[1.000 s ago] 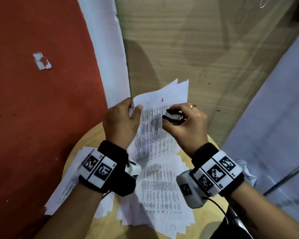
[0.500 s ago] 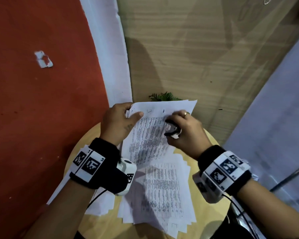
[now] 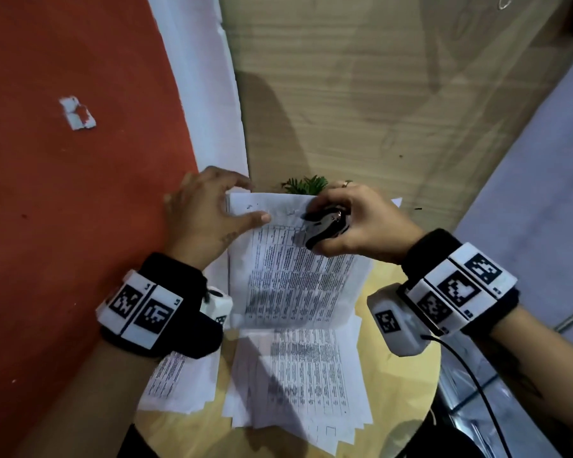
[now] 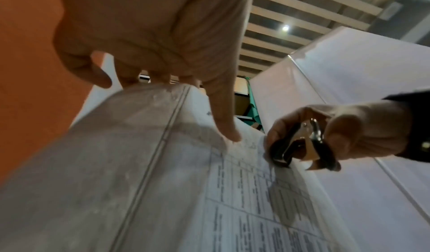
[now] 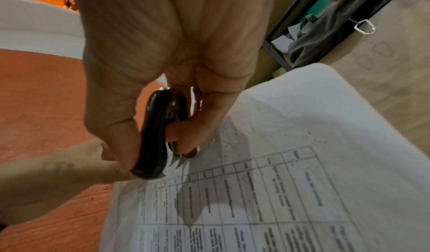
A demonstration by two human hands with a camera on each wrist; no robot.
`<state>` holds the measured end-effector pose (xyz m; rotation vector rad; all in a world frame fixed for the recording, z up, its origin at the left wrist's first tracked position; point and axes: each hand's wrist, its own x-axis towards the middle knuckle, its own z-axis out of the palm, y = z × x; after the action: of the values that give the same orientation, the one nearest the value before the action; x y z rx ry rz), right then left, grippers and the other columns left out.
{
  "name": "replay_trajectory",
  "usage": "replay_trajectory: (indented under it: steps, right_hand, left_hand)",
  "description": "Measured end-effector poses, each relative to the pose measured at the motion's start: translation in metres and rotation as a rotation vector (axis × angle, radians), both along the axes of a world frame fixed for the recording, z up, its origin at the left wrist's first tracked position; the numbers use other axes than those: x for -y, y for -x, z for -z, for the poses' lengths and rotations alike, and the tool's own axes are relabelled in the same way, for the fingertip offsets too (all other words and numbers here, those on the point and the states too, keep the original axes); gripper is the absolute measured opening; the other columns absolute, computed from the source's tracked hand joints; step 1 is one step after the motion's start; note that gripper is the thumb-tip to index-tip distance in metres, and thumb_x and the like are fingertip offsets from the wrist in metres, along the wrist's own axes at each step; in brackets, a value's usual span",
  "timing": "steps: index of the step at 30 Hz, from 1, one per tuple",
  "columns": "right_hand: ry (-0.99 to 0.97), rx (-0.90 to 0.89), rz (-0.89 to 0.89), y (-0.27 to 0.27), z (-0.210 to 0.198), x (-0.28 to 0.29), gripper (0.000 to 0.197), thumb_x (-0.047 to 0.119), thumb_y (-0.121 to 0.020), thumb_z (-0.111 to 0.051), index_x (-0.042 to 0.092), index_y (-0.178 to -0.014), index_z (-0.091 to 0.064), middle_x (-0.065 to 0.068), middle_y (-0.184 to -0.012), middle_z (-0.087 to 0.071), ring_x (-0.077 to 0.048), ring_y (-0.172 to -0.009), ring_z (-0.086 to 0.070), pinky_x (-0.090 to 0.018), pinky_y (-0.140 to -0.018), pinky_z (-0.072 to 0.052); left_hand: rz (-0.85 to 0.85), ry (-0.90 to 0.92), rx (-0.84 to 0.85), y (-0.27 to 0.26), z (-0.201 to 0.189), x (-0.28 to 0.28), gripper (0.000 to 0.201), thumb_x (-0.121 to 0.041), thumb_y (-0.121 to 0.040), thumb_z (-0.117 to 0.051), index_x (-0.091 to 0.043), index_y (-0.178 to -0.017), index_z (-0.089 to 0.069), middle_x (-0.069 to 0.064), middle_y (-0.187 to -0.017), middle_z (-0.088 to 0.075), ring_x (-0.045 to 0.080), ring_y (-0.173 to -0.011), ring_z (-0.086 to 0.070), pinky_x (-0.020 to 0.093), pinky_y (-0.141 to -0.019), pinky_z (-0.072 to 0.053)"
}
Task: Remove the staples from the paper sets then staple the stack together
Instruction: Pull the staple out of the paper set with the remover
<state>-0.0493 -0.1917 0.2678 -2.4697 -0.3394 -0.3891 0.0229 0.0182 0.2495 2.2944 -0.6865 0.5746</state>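
Above the round desk (image 3: 407, 388) I hold the paper set (image 3: 298, 276) raised, my left hand (image 3: 205, 219) pinching its top corner. Beside it my right hand (image 3: 354, 223) grips the staple remover (image 3: 326, 224); I should slide its claws squarely under the staple.

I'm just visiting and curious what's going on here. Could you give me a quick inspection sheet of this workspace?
Surface: round wooden table, mostly covered in paper.
Job's things: held paper set, raised off the table; black staple remover at its top edge; loose printed sheets below.
Clutter: crumpled paper scrap on the red floor.
Hands: left hand holds the set's top corner; right hand grips the remover.
Cables: black cable from the right wrist camera.
Surroundings: green plant, wood panel, white partitions.
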Motion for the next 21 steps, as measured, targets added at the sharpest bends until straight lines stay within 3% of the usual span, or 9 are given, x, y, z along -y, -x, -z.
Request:
replay_trajectory:
  steps: [3, 6, 8, 11, 13, 14, 16, 18, 21]
  right_hand:
    - [-0.035, 0.017, -0.039, 0.004, 0.001, -0.003, 0.038, 0.016, -0.058, -0.084, 0.010, -0.093, -0.071, 0.009, -0.085, -0.058, -0.011, -0.082, -0.059, -0.025, -0.077, -0.049]
    - [-0.050, 0.045, -0.051, 0.008, 0.002, -0.005, 0.037, 0.013, -0.058, -0.084, 0.010, -0.093, -0.072, 0.003, -0.087, -0.060, -0.013, -0.082, -0.061, -0.030, -0.078, -0.050]
    - [-0.058, 0.064, -0.056, 0.009, 0.004, -0.005, 0.037, 0.014, -0.057, -0.084, 0.011, -0.092, -0.072, 0.000, -0.090, -0.062, -0.014, -0.082, -0.061, -0.029, -0.079, -0.049]
    - [-0.070, 0.145, -0.055, 0.012, 0.009, -0.006, 0.040, 0.022, -0.056, -0.079, 0.011, -0.094, -0.071, -0.003, -0.097, -0.059, -0.010, -0.084, -0.057, -0.013, -0.080, -0.045]
    - [-0.039, 0.261, -0.010, 0.016, 0.013, -0.010, 0.041, 0.024, -0.058, -0.076, 0.013, -0.097, -0.070, -0.006, -0.107, -0.057, -0.014, -0.087, -0.059, -0.018, -0.082, -0.047]
    - [0.016, 0.338, 0.029, 0.019, 0.015, -0.012, 0.041, 0.026, -0.060, -0.075, 0.015, -0.099, -0.069, -0.006, -0.112, -0.057, -0.018, -0.086, -0.062, -0.028, -0.077, -0.052]
    - [0.169, 0.486, 0.092, 0.023, 0.015, -0.018, 0.042, 0.028, -0.061, -0.073, 0.016, -0.101, -0.068, -0.005, -0.113, -0.060, -0.024, -0.082, -0.064, -0.037, -0.059, -0.054]
    - [0.294, 0.569, 0.100, 0.023, 0.016, -0.022, 0.040, 0.026, -0.063, -0.072, 0.015, -0.101, -0.068, -0.005, -0.107, -0.065, -0.027, -0.083, -0.063, -0.037, -0.051, -0.052]
    - [0.339, 0.611, 0.070, 0.023, 0.015, -0.025, 0.039, 0.021, -0.062, -0.072, 0.011, -0.100, -0.068, -0.007, -0.103, -0.066, -0.030, -0.083, -0.063, -0.038, -0.047, -0.051]
  left_hand:
    - [0.032, -0.196, 0.046, 0.004, -0.011, 0.003, 0.061, -0.078, -0.054, -0.055, -0.039, -0.101, -0.066, -0.012, -0.098, -0.066, 0.020, -0.102, -0.054, 0.044, -0.087, -0.040]
    - [0.155, -0.198, -0.018, 0.000, -0.012, 0.011, 0.060, -0.080, -0.059, -0.050, -0.039, -0.098, -0.069, -0.007, -0.086, -0.072, 0.019, -0.091, -0.061, 0.048, -0.085, -0.044]
    - [0.199, -0.138, -0.102, -0.002, -0.009, 0.014, 0.048, -0.073, -0.060, -0.055, -0.039, -0.091, -0.070, -0.005, -0.094, -0.074, 0.021, -0.094, -0.066, 0.049, -0.087, -0.046]
    - [0.307, -0.011, -0.270, 0.000, -0.009, 0.017, 0.022, -0.065, -0.059, -0.062, -0.050, -0.074, -0.067, -0.010, -0.097, -0.072, 0.022, -0.098, -0.067, 0.045, -0.085, -0.052]
    - [0.341, 0.020, -0.328, 0.002, -0.010, 0.017, 0.008, -0.057, -0.062, -0.065, -0.052, -0.067, -0.066, -0.022, -0.079, -0.071, 0.004, -0.084, -0.067, 0.033, -0.074, -0.050]
    - [0.369, 0.035, -0.343, 0.003, -0.011, 0.018, 0.003, -0.050, -0.066, -0.069, -0.049, -0.067, -0.067, -0.027, -0.073, -0.069, -0.009, -0.075, -0.062, 0.026, -0.067, -0.048]
    - [0.439, 0.078, -0.370, 0.005, -0.010, 0.020, 0.015, -0.031, -0.076, -0.076, -0.039, -0.067, -0.067, -0.032, -0.070, -0.067, -0.020, -0.067, -0.050, 0.015, -0.060, -0.041]
    - [0.471, 0.120, -0.404, 0.007, -0.010, 0.021, 0.016, -0.021, -0.079, -0.075, -0.032, -0.069, -0.068, -0.023, -0.061, -0.063, -0.013, -0.062, -0.048, 0.014, -0.057, -0.038]
    - [0.455, 0.154, -0.434, 0.009, -0.012, 0.022, 0.007, -0.024, -0.075, -0.078, -0.025, -0.071, -0.072, -0.009, -0.064, -0.063, -0.002, -0.064, -0.050, 0.021, -0.060, -0.039]
